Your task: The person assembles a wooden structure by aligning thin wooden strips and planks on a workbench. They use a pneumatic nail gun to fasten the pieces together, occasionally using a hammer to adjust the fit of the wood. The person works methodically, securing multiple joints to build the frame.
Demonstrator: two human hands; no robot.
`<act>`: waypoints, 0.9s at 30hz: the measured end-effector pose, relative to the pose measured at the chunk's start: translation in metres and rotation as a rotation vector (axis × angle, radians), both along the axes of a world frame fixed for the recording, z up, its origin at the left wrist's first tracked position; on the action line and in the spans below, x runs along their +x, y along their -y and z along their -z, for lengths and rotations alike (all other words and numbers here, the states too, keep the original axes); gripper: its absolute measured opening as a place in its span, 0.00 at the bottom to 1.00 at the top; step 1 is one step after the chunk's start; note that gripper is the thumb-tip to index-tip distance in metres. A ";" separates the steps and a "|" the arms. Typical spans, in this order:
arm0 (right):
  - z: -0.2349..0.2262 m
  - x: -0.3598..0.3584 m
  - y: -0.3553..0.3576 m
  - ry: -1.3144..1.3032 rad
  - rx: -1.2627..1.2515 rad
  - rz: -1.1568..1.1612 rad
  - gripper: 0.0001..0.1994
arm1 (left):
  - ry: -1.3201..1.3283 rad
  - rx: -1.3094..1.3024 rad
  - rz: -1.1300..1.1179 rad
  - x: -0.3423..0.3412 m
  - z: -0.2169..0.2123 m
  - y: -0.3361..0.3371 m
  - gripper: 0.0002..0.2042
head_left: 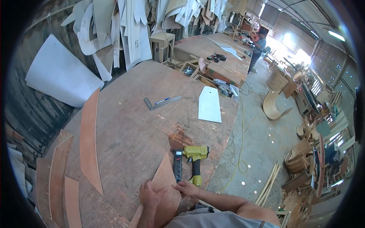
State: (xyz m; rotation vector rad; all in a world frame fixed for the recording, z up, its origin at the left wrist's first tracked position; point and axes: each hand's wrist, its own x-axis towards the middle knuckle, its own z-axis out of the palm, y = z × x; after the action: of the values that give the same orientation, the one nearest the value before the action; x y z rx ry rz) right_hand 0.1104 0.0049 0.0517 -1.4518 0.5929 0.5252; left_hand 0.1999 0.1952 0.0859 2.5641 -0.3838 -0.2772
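Observation:
A pointed, curved-edged plywood piece (164,175) is between my hands at the near edge of the table, its tip pointing away from me. My left hand (149,195) is closed on its left edge. With thumb and fingers, my right hand (186,188) pinches its right edge. Just beyond my right hand lies a yellow-green and black nail gun (195,154) on its side, close to the piece. The lower end of the plywood runs down toward my body, partly covered by my left hand and forearm.
Curved plywood strips (89,140) lie at the left, near a curved wooden frame (59,171). Farther off are a metal square (151,106), a pen (162,101) and a white template (210,104). A yellow hose (242,152) crosses the floor; a person (258,49) stands far back.

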 end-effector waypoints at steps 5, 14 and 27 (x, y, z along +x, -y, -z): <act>0.033 0.005 0.039 -0.022 0.157 0.156 0.20 | -0.072 -0.104 -0.019 0.001 0.016 0.001 0.43; 0.175 0.021 0.181 0.275 -0.534 0.685 0.20 | -0.283 -0.015 0.030 0.008 0.013 -0.003 0.36; 0.107 0.048 0.154 -0.095 0.136 0.643 0.17 | -0.175 -0.163 -0.030 0.003 0.011 -0.014 0.33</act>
State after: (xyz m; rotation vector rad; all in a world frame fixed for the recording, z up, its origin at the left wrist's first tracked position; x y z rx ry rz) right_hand 0.1581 -0.1489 -0.0551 -1.0322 1.0274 0.1198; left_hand 0.2032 0.2092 0.0749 2.3626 -0.2901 -0.4382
